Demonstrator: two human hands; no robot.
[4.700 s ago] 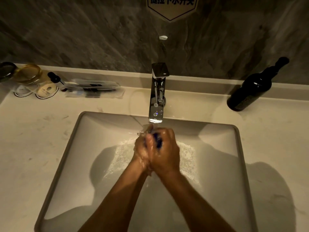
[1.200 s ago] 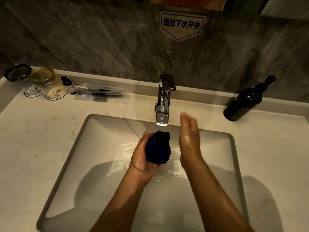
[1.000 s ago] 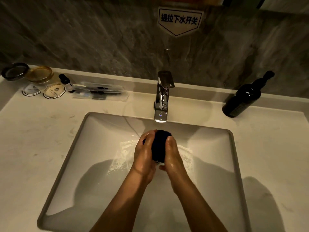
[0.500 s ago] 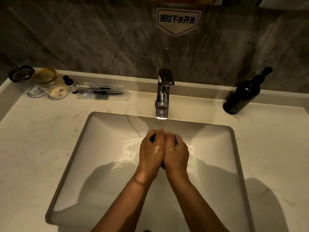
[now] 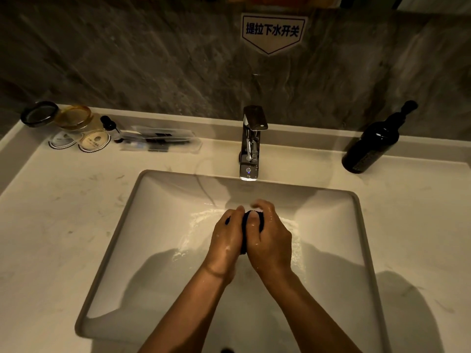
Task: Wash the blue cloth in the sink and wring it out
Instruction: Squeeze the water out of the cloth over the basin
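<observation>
The blue cloth (image 5: 245,226) is bunched into a dark wad, pressed between my two hands over the middle of the white sink (image 5: 158,225). My left hand (image 5: 226,243) grips its left side and my right hand (image 5: 270,240) wraps its right side, thumb on top. Only a narrow strip of cloth shows between them. Both hands are wet with droplets. They sit just below the spout of the chrome tap (image 5: 251,143). Water foams on the basin floor around the hands.
A dark pump bottle (image 5: 372,143) stands on the counter at the back right. At the back left are two glasses (image 5: 74,118), round paper coasters (image 5: 94,142) and clear packets of toiletries (image 5: 160,140). A dark marble wall with a sign (image 5: 272,31) rises behind.
My right hand, held apart from the cloth a second ago, has closed onto it. Both hands now squeeze the wad together, and my right thumb has shifted on top.
</observation>
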